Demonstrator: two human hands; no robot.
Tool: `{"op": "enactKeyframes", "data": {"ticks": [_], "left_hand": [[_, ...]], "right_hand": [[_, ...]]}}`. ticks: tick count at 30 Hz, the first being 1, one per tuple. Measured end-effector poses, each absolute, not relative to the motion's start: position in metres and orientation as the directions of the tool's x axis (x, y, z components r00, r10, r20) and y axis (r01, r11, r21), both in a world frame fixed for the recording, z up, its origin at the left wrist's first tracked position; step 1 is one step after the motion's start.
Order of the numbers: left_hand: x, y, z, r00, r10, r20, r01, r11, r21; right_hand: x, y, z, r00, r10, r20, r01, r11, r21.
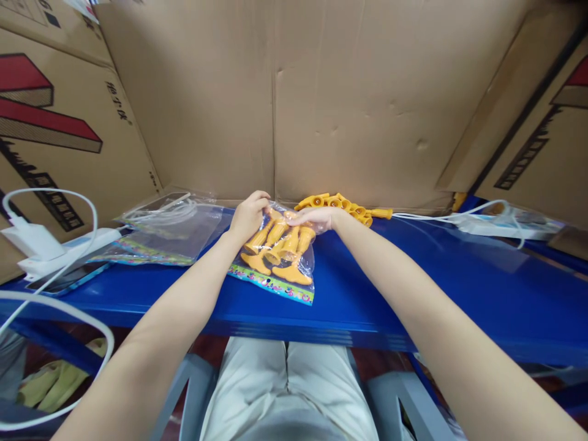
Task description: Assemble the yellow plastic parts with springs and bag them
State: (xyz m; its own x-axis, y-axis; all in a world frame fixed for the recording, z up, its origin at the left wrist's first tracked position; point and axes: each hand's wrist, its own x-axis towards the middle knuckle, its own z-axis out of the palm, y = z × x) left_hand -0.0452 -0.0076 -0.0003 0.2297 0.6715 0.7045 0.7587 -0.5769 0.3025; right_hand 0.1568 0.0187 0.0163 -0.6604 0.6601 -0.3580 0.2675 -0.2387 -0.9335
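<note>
A clear plastic bag [305, 294] with a colourful printed strip along its near edge lies on the blue table. Inside are several yellow plastic pieces [275, 245], some with flared, cup-like ends. My left hand [249, 215] has its fingers curled on the bag's far left corner. Across the far right side of the bag, my right hand [319, 217] grips with the thumb on top and its other fingers mostly hidden. Just beyond my right hand, a pile of loose yellow pieces [349, 208] rests against the cardboard.
Flat clear bags [184, 236] lie on the left, near a white power strip [76, 254], a charger [34, 239] and a phone [68, 278]. A cardboard wall [349, 104] closes off the back. At right lies another white power strip [509, 225] with cables.
</note>
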Motion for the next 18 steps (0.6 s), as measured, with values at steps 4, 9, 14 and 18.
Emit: {"op": "enactKeyframes", "data": {"ticks": [4, 9, 14, 18], "left_hand": [[-0.053, -0.003, 0.002, 0.125, 0.598, 0.792, 0.761, -0.57, 0.31], [-0.066, 0.007, -0.005, 0.057, 0.558, 0.828, 0.78, -0.542, 0.312], [-0.068, 0.016, -0.015, 0.076, 0.615, 0.785, 0.796, -0.511, 0.323], [-0.069, 0.021, -0.019, 0.123, 0.661, 0.741, 0.804, -0.503, 0.316]], "right_hand": [[0.171, 0.015, 0.038, -0.547, 0.805, -0.229, 0.206, -0.136, -0.969], [0.231, 0.02, 0.064, -0.33, 0.943, 0.047, 0.031, 0.061, -0.998], [0.307, 0.024, 0.057, 0.197, 0.93, 0.309, -0.292, 0.357, -0.888], [0.347, 0.033, 0.028, 0.651, 0.733, 0.197, -0.363, 0.529, -0.767]]}}
